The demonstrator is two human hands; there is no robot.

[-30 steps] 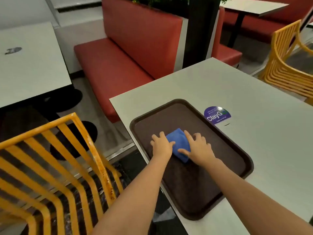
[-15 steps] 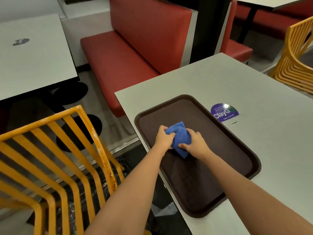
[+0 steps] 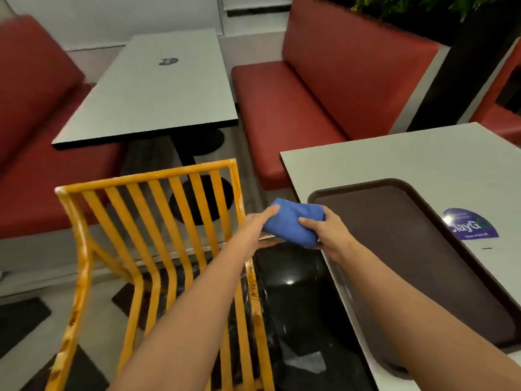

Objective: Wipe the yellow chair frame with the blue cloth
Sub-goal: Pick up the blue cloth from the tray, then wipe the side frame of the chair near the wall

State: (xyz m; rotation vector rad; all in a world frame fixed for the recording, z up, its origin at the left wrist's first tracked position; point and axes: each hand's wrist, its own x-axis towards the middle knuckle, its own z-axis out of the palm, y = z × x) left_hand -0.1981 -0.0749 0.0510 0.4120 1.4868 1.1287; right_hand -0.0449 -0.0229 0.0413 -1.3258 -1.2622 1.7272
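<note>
A folded blue cloth [image 3: 293, 224] is held in the air between both hands, just left of the table's edge. My left hand [image 3: 255, 224] grips its left end and my right hand [image 3: 328, 231] grips its right side. The yellow chair frame [image 3: 158, 215] with slatted back stands below and to the left, its right post close under my left hand. The frame shows worn, stained patches along its posts. My forearms cover part of the chair's right side.
A brown tray [image 3: 423, 249] lies on the grey table [image 3: 394, 156] at right, next to a purple sticker [image 3: 470, 225]. Red bench seats [image 3: 284, 108] and another grey table [image 3: 158, 88] stand behind. Dark glossy floor lies between chair and table.
Both hands lifted the blue cloth off the brown tray and carried it left past the table edge toward the yellow chair. The view swung left.
</note>
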